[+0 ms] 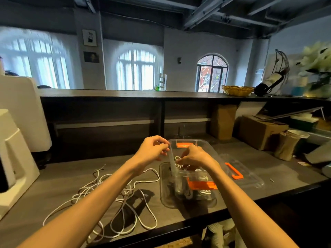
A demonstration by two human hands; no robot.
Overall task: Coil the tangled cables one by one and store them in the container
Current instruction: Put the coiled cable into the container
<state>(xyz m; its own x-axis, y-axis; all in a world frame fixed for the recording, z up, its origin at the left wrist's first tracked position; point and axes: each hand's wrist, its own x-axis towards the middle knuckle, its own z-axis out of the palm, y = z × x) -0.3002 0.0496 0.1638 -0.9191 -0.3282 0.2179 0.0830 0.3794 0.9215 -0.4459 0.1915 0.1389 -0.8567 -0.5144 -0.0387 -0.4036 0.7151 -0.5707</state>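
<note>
- The container is a clear, thin-walled plastic box with rounded corners and orange clip handles, standing on the dark wood-grain counter; white cable coils lie inside it, blurred by the glossy walls.
- The left hand has its fingers curled at the container's left rim, pinching it there.
- The right hand reaches into the container with fingers bent down onto a white cable; the grip itself is hidden behind the knuckles, so I cannot tell whether it truly holds the cable.
- Left of the container, a loose tangle of thin white cables sprawls in loops over the counter, partly covered by the left forearm.
- A clear lid with an orange handle lies flat just right of the container.
- Further off: a white moulded machine cut by the left edge, cardboard boxes at the back right, a wicker basket and a tilted wine bottle on the upper ledge.
</note>
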